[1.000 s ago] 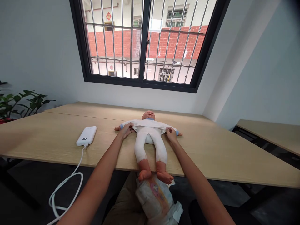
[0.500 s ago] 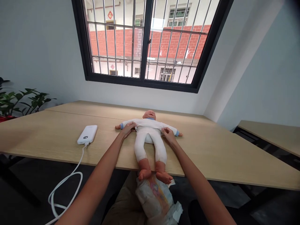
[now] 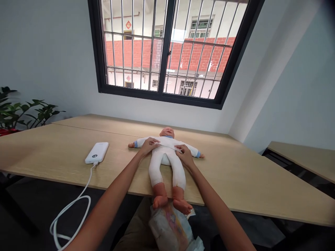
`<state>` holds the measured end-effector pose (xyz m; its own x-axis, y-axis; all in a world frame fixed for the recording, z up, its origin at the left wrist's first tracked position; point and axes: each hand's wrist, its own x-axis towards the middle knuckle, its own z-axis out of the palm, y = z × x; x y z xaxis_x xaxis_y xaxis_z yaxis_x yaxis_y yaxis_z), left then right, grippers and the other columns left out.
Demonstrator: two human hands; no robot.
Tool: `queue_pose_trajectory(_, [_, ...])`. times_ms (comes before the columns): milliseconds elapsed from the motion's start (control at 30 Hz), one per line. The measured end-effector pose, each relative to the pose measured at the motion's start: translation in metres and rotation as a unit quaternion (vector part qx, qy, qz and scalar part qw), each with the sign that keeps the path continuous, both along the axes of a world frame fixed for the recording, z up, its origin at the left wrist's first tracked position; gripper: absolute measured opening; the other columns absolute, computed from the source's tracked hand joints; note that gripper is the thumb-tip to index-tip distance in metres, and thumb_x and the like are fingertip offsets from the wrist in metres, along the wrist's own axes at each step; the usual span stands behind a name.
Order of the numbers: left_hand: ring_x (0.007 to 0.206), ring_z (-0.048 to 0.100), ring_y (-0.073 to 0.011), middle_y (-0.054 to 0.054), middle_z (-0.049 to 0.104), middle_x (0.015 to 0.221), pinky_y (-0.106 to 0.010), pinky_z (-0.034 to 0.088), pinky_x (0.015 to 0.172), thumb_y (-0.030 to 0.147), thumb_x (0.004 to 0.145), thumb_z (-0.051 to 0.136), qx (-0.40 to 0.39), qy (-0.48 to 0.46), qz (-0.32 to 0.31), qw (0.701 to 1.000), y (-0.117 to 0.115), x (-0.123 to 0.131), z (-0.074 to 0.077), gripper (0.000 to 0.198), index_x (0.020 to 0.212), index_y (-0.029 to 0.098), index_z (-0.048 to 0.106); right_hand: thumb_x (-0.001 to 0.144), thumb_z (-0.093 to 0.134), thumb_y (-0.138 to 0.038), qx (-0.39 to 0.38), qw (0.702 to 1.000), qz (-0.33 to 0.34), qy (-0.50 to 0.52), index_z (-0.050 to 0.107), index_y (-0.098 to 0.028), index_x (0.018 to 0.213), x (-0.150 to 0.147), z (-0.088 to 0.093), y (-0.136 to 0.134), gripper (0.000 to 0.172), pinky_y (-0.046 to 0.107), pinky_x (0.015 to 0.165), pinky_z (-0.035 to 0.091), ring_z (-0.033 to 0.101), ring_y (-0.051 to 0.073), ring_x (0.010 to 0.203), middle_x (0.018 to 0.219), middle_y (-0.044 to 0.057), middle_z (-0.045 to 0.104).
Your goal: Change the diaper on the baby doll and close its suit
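A baby doll (image 3: 167, 131) lies on its back on the table, arms spread and bare feet past the front edge. It wears a white top (image 3: 169, 141) with blue cuffs and white pants (image 3: 157, 167). My left hand (image 3: 150, 145) pinches the top's lower hem at the doll's waist on the left. On the other side, my right hand (image 3: 185, 154) has its fingers closed on the same hem. The hem is stretched between both hands, slightly raised. Below the doll's feet, a printed diaper (image 3: 170, 226) rests on my lap.
A white power bank (image 3: 96, 152) with a white cable (image 3: 87, 188) lies left on the wooden table (image 3: 230, 174). The cable hangs over the front edge. A potted plant (image 3: 36, 111) stands at far left, a barred window (image 3: 162, 52) ahead, another table (image 3: 300, 157) at right.
Both hands have moved inward from the doll's sides toward the front of its waist, bringing the hem down over the pants' top. The camera view has tilted up slightly.
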<state>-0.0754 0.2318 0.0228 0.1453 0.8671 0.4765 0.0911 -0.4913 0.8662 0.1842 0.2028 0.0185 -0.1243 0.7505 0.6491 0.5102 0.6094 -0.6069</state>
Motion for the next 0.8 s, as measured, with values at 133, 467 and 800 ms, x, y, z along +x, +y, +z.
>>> queue_pose_trajectory(133, [0.091,0.059,-0.0227,-0.009,0.066,0.097,-0.032,0.045,0.08,0.042,0.066,0.077,0.0,-0.001,-0.012,1.0,-0.006,0.005,0.003,0.03,0.083,0.018,0.073,0.083,0.058,-0.032,0.05,0.995,-0.051,-0.072,0.069,-0.022,0.089,-0.003,0.006,-0.002,0.016,0.04,0.089,0.043,0.059,0.025,0.094,0.096,0.009,0.068])
queue_pose_trajectory(467, [0.075,0.055,-0.017,-0.004,0.065,0.079,-0.029,0.041,0.069,0.048,0.064,0.075,-0.082,-0.034,-0.035,0.995,-0.006,0.002,0.002,0.035,0.073,0.015,0.068,0.085,0.051,-0.038,0.027,0.999,-0.039,0.017,0.061,-0.019,0.086,-0.008,0.007,-0.01,0.021,0.039,0.083,0.046,0.06,0.024,0.09,0.093,0.009,0.067])
queue_pose_trajectory(800, [0.065,0.053,-0.0162,-0.004,0.065,0.069,-0.029,0.039,0.062,0.049,0.059,0.077,-0.088,-0.029,0.012,0.996,0.002,-0.005,-0.005,0.036,0.069,0.015,0.067,0.075,0.056,-0.041,-0.069,0.991,-0.046,0.107,0.056,-0.017,0.09,-0.004,-0.009,0.007,0.029,0.038,0.075,0.048,0.059,0.022,0.078,0.086,0.009,0.065])
